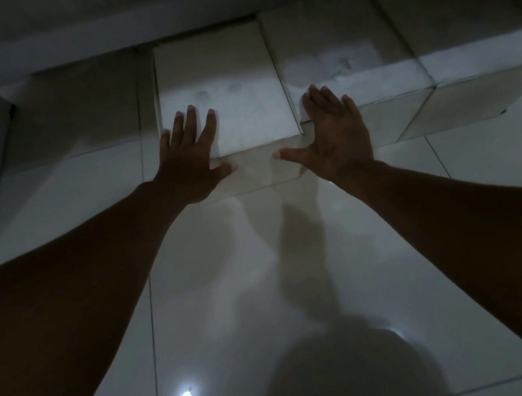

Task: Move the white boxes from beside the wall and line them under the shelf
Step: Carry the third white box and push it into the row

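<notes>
Head view: white box (224,88) between spread hands (under shelf (104,36)).

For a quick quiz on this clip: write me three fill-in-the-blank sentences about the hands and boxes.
1. Both hands, left hand and right hand, have their fingers ____.
2. The white boxes stand on a tiled ____.
3. The box nearest the hands sits partly under the ____.

Missing words: spread; floor; shelf

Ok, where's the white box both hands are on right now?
In the head view, the white box sits centre on the tiled floor, far end under the shelf, beside its neighbour box on the right.
</notes>
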`<action>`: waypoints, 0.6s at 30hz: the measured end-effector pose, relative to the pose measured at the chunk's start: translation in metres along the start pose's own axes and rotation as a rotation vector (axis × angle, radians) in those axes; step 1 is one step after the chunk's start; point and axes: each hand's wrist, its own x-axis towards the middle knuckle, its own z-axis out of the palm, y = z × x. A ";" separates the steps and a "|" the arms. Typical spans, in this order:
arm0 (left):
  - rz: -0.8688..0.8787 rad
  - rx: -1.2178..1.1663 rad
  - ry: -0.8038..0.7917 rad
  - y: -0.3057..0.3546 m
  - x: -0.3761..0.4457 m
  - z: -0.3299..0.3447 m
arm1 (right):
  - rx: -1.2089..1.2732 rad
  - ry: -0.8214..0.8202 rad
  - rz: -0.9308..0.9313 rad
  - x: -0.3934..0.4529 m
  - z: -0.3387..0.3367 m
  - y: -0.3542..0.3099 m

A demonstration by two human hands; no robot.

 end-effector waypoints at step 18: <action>-0.001 0.022 -0.017 -0.001 0.011 -0.004 | 0.034 0.062 0.067 0.003 0.004 -0.006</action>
